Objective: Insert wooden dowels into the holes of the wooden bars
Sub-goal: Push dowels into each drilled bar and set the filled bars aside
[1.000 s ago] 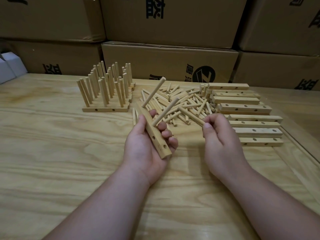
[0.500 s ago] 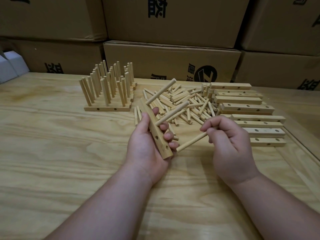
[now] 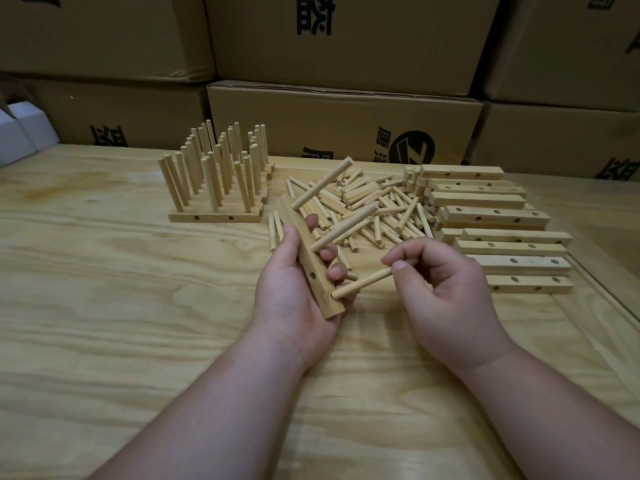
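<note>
Material: pale unfinished wood throughout, on a light wooden worktop [image 3: 104, 306].
Held bar: a wooden bar [image 3: 313, 271] lies slanted in the left hand [image 3: 291, 292], whose grip is clenched round it, thumb on the near edge and fingers curled behind.
Seated dowels: two dowels, the far one [image 3: 322, 182] and the middle one [image 3: 343, 227], stand out of the bar's far holes.
Dowel in hand: the right hand [image 3: 446, 292] pinches a third dowel [image 3: 372, 278] between thumb and fingertips; its free end is at the bar's nearest hole.
Open hole: one round hole [image 3: 312, 275] in the bar's side face shows open.
Step in hand: judged as the third insertion on this bar.
Next move: align the dowel square to the hole, then push it home while the left hand braces.
Stock: loose dowels [image 3: 374, 209] lie heaped behind; unfilled bars [image 3: 491, 216] are stacked at right.
Finished: filled bars [image 3: 214, 181] stand at left.
</note>
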Motion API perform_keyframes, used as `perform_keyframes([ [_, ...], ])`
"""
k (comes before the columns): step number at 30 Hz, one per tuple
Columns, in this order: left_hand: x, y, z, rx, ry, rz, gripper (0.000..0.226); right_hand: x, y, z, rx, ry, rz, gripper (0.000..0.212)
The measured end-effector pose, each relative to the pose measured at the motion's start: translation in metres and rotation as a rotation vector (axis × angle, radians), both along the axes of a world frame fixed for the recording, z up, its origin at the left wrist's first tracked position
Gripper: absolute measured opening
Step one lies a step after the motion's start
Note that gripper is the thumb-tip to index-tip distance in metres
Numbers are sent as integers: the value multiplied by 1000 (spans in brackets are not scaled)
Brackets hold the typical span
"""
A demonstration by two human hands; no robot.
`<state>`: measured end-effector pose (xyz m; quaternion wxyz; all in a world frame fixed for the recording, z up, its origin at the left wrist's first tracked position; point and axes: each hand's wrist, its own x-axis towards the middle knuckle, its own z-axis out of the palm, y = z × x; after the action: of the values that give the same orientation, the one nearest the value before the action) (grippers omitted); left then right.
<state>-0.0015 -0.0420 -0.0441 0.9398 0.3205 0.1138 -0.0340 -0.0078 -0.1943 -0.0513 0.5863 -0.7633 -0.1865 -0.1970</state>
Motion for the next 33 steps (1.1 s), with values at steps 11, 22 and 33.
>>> perform_keyframes([
  [11, 0, -5, 0, 104, 11, 35, 31, 0, -2, 5, -219, -223, -15, 11],
  [22, -1, -6, -1, 191, 21, 82, 31, -1, -6, 7, -323, -150, 33, 8],
  [33, 0, -5, -3, 167, -1, 61, 33, -5, -1, 9, 204, 239, 245, 33],
])
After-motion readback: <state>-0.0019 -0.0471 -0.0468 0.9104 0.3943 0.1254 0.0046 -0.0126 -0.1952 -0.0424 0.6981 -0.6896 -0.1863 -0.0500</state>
